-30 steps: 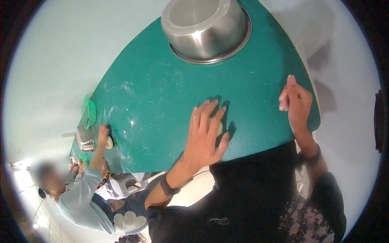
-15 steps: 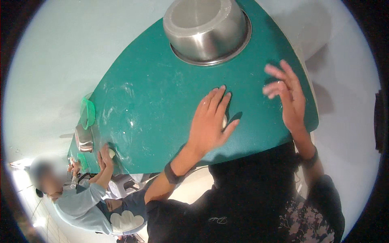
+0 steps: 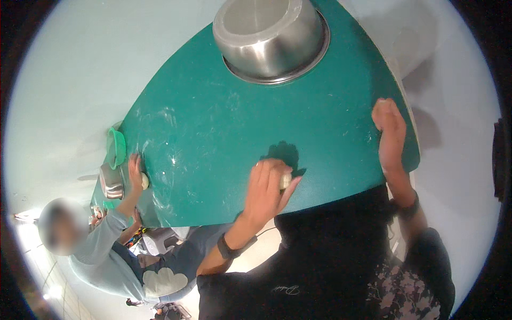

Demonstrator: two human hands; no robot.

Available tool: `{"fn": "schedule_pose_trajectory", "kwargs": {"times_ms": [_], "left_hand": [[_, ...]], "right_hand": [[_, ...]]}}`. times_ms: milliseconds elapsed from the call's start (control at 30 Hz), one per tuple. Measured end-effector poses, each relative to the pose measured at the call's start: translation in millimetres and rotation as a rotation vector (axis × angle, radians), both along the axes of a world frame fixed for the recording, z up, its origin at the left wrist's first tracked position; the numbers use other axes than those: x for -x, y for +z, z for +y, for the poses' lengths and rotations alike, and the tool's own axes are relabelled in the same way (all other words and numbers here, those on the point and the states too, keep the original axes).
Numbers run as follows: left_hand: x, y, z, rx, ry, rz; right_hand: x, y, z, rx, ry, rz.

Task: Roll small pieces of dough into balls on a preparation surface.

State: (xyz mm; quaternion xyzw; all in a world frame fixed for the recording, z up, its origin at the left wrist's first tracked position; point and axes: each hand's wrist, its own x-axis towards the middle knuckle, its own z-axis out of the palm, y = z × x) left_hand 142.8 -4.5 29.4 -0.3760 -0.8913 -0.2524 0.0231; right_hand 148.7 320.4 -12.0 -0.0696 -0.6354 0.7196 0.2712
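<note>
On the flour-dusted green worktop (image 3: pixel 224 138), pale floor all around, left hand (image 3: pixel 266 189) cups a dough ball (image 3: pixel 285 181); right hand (image 3: pixel 389 130) lies flat at the edge, fingers together.

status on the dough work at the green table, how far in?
Done: table is floured. In hand: left hand cups a pale dough piece against the table; right hand rests at the table edge. Left: no finished pieces visible; steel bowl contents hidden.
</note>
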Motion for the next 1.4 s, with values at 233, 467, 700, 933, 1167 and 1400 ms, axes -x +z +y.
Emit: {"fn": "schedule_pose_trajectory", "kwargs": {"times_ms": [233, 467, 700, 933, 1167, 1400], "left_hand": [[14, 16, 99, -0.299, -0.202, -0.159], [18, 3, 134, -0.507, -0.254, -0.316], [67, 13, 64, -0.422, -0.145, -0.299], [104, -16, 40, -0.749, 0.051, -0.419], [115, -23, 39, -0.911, 0.095, -0.373], [120, -28, 42, -0.982, 0.163, -0.379]], "right_hand": [[-12, 54, -17, -0.298, 0.183, -0.136], [-42, 85, -7, -0.395, 0.475, -0.446], [-83, 76, -12, -0.985, 0.273, -0.430], [-34, 59, -34, -1.346, 0.210, -0.431], [94, 33, 15, -1.248, 0.027, -0.251], [106, 19, 34, -1.229, -0.093, -0.156]]}}
